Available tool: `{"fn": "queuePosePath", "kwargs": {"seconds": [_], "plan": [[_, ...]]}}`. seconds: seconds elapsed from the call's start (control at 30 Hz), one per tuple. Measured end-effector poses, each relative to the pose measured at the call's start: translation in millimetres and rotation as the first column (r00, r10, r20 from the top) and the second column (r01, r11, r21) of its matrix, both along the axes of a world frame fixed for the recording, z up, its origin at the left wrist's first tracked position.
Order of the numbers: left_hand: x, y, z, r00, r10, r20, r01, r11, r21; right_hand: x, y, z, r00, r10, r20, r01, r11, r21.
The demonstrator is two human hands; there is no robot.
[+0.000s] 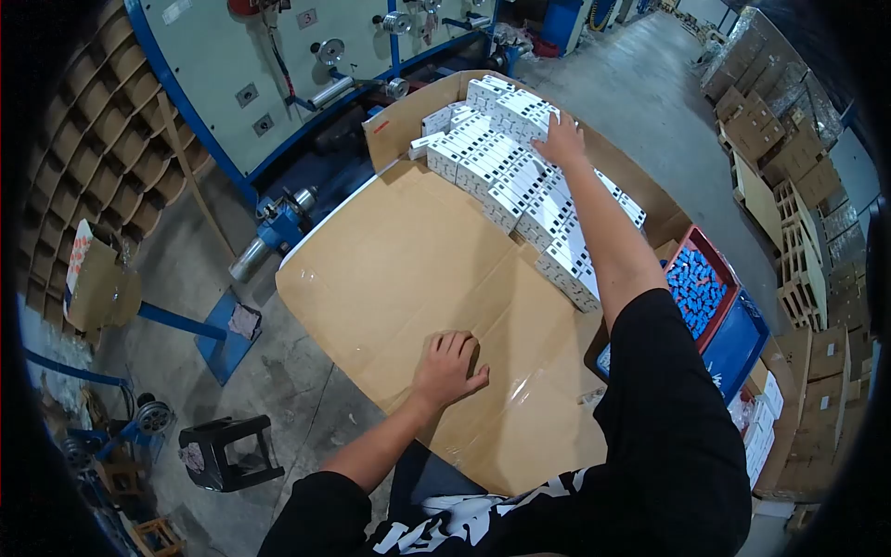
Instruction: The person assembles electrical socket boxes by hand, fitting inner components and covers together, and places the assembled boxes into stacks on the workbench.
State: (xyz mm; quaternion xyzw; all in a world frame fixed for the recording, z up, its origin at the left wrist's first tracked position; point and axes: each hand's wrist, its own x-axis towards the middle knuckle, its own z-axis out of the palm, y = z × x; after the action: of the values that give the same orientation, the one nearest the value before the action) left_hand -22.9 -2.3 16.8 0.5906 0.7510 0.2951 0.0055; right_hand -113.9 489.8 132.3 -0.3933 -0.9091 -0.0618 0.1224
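Note:
My left hand lies on the brown cardboard sheet that covers the table, fingers loosely apart and nothing in its grasp. Stretched out to the far side, my right hand has its thumb and fingers around the end of the raised back row of small white boxes. Part of that grip is hidden by the hand itself. More white boxes with dark square marks stand packed in slanting rows in front of it, down to the near right end.
Right of the boxes is a red tray of small blue pieces, beside a blue bin. An upright cardboard wall borders the back. A machine panel stands at the far left, a black stool on the floor, stacked cartons at right.

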Motion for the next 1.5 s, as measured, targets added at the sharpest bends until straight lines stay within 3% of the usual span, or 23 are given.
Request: {"fn": "queuePosePath", "kwargs": {"seconds": [0.03,0.23,0.6,0.77,0.83,0.87,0.93,1.07,1.1,1.17,1.23,1.33,1.4,1.43,1.5], "plan": [[-0.1,-0.3,-0.7,1.0,-0.003,0.004,0.003,1.0,0.003,-1.3,1.9,0.9,0.996,-0.045,0.077,0.048,0.998,-0.038],[-1.6,1.3,-3.0,1.0,-0.008,-0.03,0.007,1.0,-0.026,-6.6,20.1,7.0,0.998,-0.041,-0.041,0.037,0.995,-0.09],[-2.0,1.4,-3.2,1.0,-0.01,-0.015,0.01,1.0,-0.014,-16.4,30.2,25.8,0.991,-0.049,0.126,0.071,0.982,-0.178],[-1.3,1.0,-6.1,1.0,-0.002,0.014,0.002,1.0,0.028,-3.4,12.2,34.9,0.995,-0.059,0.079,0.075,0.973,-0.22],[-0.3,1.1,-5.8,1.0,0.007,0.029,-0.008,1.0,0.021,8.5,16.7,24.0,0.995,0.023,-0.096,-0.043,0.975,-0.218],[1.7,0.7,-6.0,0.999,0.005,0.04,-0.006,1.0,0.023,15.2,17.3,16.8,0.996,0.021,-0.084,-0.039,0.976,-0.216],[0.3,-0.6,-5.4,1.0,0.004,-0.002,-0.004,0.999,-0.045,40.4,-4.6,13.3,0.935,0.237,-0.263,-0.226,0.971,0.073],[0.3,-5.7,-3.9,0.999,-0.043,-0.018,0.041,0.995,-0.089,113.2,-115.8,25.7,0.755,0.513,-0.407,-0.507,0.851,0.132],[0.8,-6.6,-8.3,0.999,-0.052,-0.012,0.05,0.995,-0.08,135.2,-154.1,28.4,0.76,0.481,-0.437,-0.528,0.849,0.016],[0.6,-7.6,-24.2,0.998,-0.015,-0.057,0.013,0.999,-0.036,171.0,-209.8,-1.9,0.737,0.484,-0.472,-0.544,0.839,0.01],[1.2,-9.4,-38.3,0.999,-0.022,-0.043,0.019,0.996,-0.083,209.3,-261.6,-29.3,0.781,0.43,-0.453,-0.544,0.825,-0.155],[-0.7,-12.4,-43.7,1.0,0.015,0.0,-0.015,1.0,0.012,246.7,-330.9,-50.4,0.827,0.381,-0.414,-0.506,0.825,-0.251],[-6.7,-10.7,-47.5,0.957,-0.128,0.262,0.073,0.975,0.208,264.7,-356.3,-72.3,0.794,0.357,-0.492,-0.491,0.854,-0.174],[-3.0,-17.3,-43.0,0.953,-0.132,0.273,0.078,0.977,0.201,276.8,-371.9,-81.9,0.802,0.348,-0.487,-0.484,0.855,-0.185],[0.3,-20.4,-26.2,0.888,-0.183,0.421,0.013,0.927,0.375,290.2,-389.7,-91.5,0.771,0.368,-0.52,-0.488,0.866,-0.11]]}}
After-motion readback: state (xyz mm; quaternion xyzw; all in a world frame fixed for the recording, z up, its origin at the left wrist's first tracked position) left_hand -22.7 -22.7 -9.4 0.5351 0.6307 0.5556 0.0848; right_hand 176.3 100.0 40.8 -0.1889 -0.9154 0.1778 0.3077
